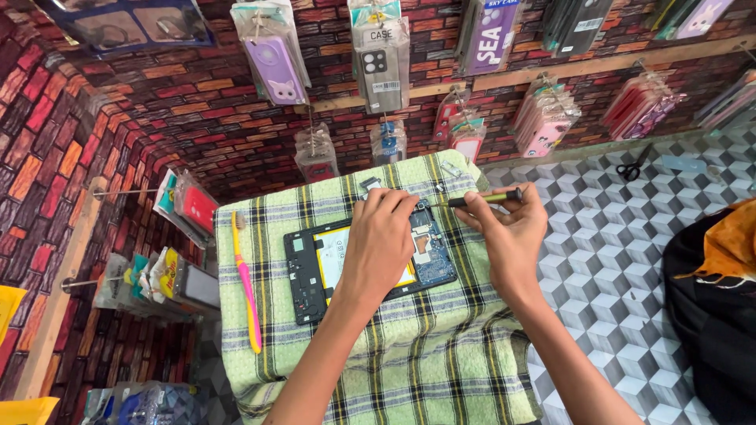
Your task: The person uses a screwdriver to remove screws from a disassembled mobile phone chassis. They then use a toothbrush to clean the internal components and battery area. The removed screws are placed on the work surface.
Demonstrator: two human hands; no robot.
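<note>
An opened tablet (313, 267) with its back cover off lies on a green checked cloth (409, 354), showing a yellowish battery and a blue circuit board (435, 264). My left hand (379, 240) rests on top of it, fingers curled at its upper edge. Beside it, my right hand (504, 236) grips a thin screwdriver (488, 197) with a yellow-green handle, its tip pointing left toward the tablet's top right corner.
A pink and yellow toothbrush (247, 287) lies on the cloth's left side. Small metal parts (450, 168) sit near the cloth's far edge. Packaged phone cases (276, 59) hang on the brick-pattern wall. Scissors (630, 168) lie on the patterned floor; dark fabric (709, 315) is at right.
</note>
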